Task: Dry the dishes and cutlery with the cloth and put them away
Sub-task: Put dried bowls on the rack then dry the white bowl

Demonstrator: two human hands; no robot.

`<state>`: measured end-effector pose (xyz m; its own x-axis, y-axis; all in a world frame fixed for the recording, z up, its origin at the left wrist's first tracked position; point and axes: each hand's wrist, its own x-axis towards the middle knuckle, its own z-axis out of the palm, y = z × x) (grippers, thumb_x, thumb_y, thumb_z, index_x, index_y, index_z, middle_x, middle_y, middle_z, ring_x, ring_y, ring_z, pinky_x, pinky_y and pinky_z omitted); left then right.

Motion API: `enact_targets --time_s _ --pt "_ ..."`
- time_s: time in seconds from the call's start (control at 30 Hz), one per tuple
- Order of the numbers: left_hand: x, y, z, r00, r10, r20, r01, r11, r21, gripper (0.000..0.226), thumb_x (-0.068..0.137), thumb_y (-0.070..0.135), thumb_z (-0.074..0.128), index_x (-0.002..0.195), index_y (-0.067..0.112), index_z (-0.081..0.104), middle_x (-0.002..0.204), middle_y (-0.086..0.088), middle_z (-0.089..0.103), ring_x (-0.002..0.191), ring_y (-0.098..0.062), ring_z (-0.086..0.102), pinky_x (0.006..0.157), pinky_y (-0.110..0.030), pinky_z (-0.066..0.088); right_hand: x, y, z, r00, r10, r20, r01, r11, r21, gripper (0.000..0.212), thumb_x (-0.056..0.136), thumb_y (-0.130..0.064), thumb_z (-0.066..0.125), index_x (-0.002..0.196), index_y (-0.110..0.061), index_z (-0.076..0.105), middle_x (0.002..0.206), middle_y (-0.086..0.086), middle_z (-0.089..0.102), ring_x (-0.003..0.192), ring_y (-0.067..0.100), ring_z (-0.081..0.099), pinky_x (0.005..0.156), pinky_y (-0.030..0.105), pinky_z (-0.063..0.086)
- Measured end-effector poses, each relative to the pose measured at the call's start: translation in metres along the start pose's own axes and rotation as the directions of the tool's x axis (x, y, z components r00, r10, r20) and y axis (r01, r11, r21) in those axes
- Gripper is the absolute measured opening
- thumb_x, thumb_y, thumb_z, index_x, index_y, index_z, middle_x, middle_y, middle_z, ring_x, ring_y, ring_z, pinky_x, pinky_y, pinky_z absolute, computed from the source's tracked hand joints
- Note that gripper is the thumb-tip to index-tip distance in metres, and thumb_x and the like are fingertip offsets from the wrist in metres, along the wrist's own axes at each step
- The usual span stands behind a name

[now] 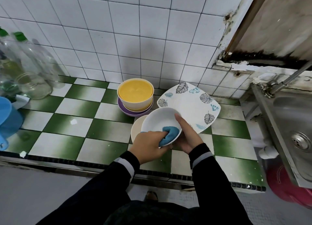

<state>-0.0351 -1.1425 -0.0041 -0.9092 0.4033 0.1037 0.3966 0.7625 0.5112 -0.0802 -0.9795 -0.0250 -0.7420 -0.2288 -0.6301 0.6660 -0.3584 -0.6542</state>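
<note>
Nothing to read in this shot: no words, numbers or brand marks anywhere. The square plate (189, 104) carries only printed leaves, grey and teal, with no lettering among them. The clear bottles (33, 60) at the far left show no label that can be made out.

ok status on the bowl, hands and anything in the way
Left hand grips blue cloth, pressed inside white bowl. Right hand holds it, thumb on rim. Leaf plate close behind, nothing blocking.
</note>
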Motion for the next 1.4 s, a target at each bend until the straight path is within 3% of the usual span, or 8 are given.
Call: enact_targets --time_s 0.17,0.3,0.43,0.67,0.97,1.07,1.23,1.4 --pt "0.004 0.008 -0.022 0.959 -0.246 0.138 0.282 0.863 -0.420 0.034 0.082 0.046 0.075 0.108 0.026 0.068 0.098 0.004 0.073 0.087 -0.015 0.066 0.077 -0.029 0.054 -0.011 -0.014 -0.013 0.995 0.095 0.013 -0.093 0.990 -0.101 0.081 0.070 -0.077 0.064 0.125 -0.017 0.063 0.117 0.012 0.069 0.106 0.031 0.067 0.087 0.051 0.056" --pt "0.007 0.009 -0.047 0.880 -0.366 0.302 0.411 0.271 -0.870 0.036 0.082 0.017 0.075 0.115 0.013 0.065 0.106 -0.007 0.074 0.089 -0.016 0.071 0.074 -0.027 0.057 -0.014 -0.011 -0.022 0.989 0.140 -0.054 -0.142 0.989 -0.039 0.069 0.080 -0.080 0.048 0.112 -0.020 0.060 0.089 0.010 0.054 0.077 0.024 0.054 0.071 0.032 0.048" --pt "0.011 0.006 -0.047 0.858 -0.377 0.349 0.312 -0.159 -0.937 0.049 0.082 0.017 0.070 0.128 0.011 0.058 0.114 -0.010 0.072 0.097 -0.024 0.070 0.074 -0.037 0.060 -0.012 0.011 -0.010 0.991 0.123 0.058 -0.131 0.977 0.166 0.053 0.089 -0.062 0.053 0.121 -0.022 0.066 0.124 0.013 0.065 0.114 0.035 0.057 0.093 0.048 0.046" --pt "0.009 -0.016 -0.037 0.831 -0.425 0.359 0.179 -0.408 -0.895 0.089 0.040 0.037 0.098 0.120 0.016 0.065 0.119 -0.012 0.070 0.102 -0.029 0.070 0.075 -0.044 0.060 -0.012 0.012 -0.005 0.982 -0.145 0.124 0.044 0.803 0.594 0.043 0.059 -0.007 0.089 0.097 -0.007 0.068 0.076 0.008 0.073 0.065 0.021 0.071 0.060 0.031 0.059" --pt "0.004 -0.033 -0.019 0.556 -0.802 0.219 0.097 -0.199 -0.975 0.043 0.095 0.044 0.059 0.124 0.013 0.061 0.119 -0.011 0.070 0.108 -0.028 0.067 0.092 -0.047 0.054 -0.029 -0.027 0.020 0.904 -0.425 0.043 0.318 0.736 0.597 0.029 0.086 -0.015 0.053 0.090 -0.012 0.081 0.100 0.006 0.077 0.095 0.019 0.072 0.091 0.042 0.056" --pt "0.009 -0.011 -0.027 0.478 -0.878 -0.027 0.066 0.067 -0.996 0.026 0.096 0.042 0.058 0.110 0.021 0.064 0.111 -0.005 0.071 0.103 -0.022 0.068 0.089 -0.043 0.055 -0.031 -0.029 0.027 0.882 -0.471 -0.026 0.413 0.745 0.524 0.027 0.089 -0.020 0.054 0.102 -0.013 0.077 0.112 0.009 0.071 0.118 0.031 0.059 0.108 0.061 0.040" --pt "0.013 0.031 -0.029 0.708 -0.586 -0.393 0.062 0.607 -0.792 0.019 0.096 0.034 0.056 0.097 0.016 0.061 0.078 0.012 0.065 0.070 0.003 0.058 0.064 -0.020 0.046 -0.030 -0.019 0.048 0.847 -0.499 -0.183 0.528 0.830 0.179 0.019 0.105 -0.013 0.045 0.104 -0.010 0.063 0.093 0.005 0.067 0.084 0.017 0.062 0.076 0.032 0.059" --pt "0.028 0.027 -0.008 0.901 -0.192 -0.390 0.008 0.904 -0.427 0.044 0.098 0.031 0.052 0.140 0.017 0.052 0.149 0.001 0.045 0.145 -0.020 0.030 0.118 -0.040 0.028 -0.038 -0.013 0.065 0.830 -0.552 -0.078 0.547 0.833 -0.080 0.026 0.106 -0.011 0.042 0.117 -0.012 0.065 0.106 0.005 0.072 0.095 0.014 0.069 0.076 0.025 0.057"
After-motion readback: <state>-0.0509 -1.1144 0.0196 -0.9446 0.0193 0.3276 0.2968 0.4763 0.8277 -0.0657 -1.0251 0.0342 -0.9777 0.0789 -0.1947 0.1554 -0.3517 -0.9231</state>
